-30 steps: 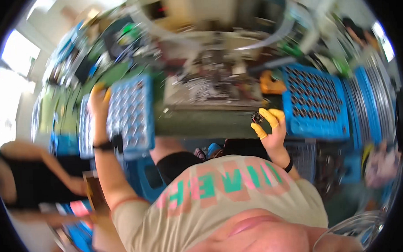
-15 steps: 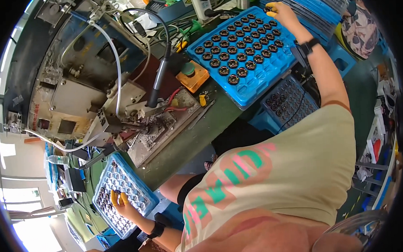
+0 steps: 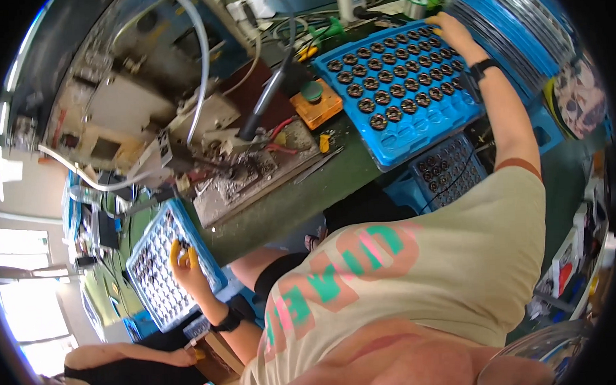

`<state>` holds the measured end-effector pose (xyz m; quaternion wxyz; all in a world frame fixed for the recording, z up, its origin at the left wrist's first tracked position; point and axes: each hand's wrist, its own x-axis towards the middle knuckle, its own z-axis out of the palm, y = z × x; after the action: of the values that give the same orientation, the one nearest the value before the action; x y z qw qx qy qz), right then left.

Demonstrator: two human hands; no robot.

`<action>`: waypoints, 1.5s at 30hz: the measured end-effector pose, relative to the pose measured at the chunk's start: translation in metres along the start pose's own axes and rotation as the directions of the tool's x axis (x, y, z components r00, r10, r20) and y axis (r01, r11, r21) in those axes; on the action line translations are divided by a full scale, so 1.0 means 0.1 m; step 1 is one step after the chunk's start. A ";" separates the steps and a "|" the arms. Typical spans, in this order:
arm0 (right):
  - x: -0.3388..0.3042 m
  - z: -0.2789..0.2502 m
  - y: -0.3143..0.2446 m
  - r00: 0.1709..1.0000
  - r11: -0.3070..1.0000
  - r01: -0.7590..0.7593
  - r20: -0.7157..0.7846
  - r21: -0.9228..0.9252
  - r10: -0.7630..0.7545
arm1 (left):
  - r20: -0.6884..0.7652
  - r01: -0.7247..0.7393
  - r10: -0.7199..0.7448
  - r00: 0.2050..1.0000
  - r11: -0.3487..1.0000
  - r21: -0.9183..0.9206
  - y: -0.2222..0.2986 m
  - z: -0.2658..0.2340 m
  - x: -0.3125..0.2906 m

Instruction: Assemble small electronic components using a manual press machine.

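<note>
My right hand (image 3: pixel 453 35), with yellow covers on its fingertips, reaches to the far right corner of a blue tray (image 3: pixel 395 149). Its fingertips are pinched low over the end of the back row, and the dark ring-shaped part there is mostly hidden. Rows of dark ring-shaped parts (image 3: pixel 394 113) with coppery marks fill much of that tray. At lower left, my left hand (image 3: pixel 186 266), also with yellow finger covers, pinches another small dark ring-shaped part above a second tray (image 3: pixel 219 277). This pale tray carries many shiny pieces and some dark parts.
A soldering iron (image 3: pixel 267 99) stands over a dirty metal fixture (image 3: pixel 213 202) beside red-handled pliers (image 3: pixel 281 147). An orange box (image 3: pixel 317 111) is near the blue tray. Stacked trays (image 3: pixel 512 29) rise at far right. Another person's arm (image 3: pixel 123 352) shows at lower left.
My view has shifted, so the bench things sit further right. My right hand's fingertips have gone down towards the blue tray's corner. My left hand has moved towards the far side of its tray.
</note>
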<state>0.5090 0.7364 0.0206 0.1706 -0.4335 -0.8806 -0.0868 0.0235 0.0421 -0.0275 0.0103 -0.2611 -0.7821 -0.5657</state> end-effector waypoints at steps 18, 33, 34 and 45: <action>-1.68 -0.97 -3.20 0.804 0.589 0.569 -0.236 0.574 -0.546 | -0.001 0.102 -0.104 0.995 0.978 -0.181 0.20 0.32 -0.05; -1.40 -0.63 -4.37 0.931 0.390 0.343 -0.253 0.854 -0.265 | 0.012 -0.064 0.063 0.998 0.988 0.142 0.37 0.34 -0.06; -1.31 -0.64 -4.44 0.934 0.375 0.320 -0.223 0.870 -0.278 | -0.008 -0.052 0.054 0.999 0.988 0.142 0.41 0.34 -0.06; -0.95 -0.37 -4.55 0.916 0.315 0.369 -0.285 0.874 -0.282 | 0.012 -0.204 0.205 0.979 0.958 0.202 0.34 0.36 0.02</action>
<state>0.2103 0.3783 0.0174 0.3940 -0.0770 -0.8412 0.3623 0.0463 0.0827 -0.0100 0.0987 -0.3356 -0.8042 -0.4805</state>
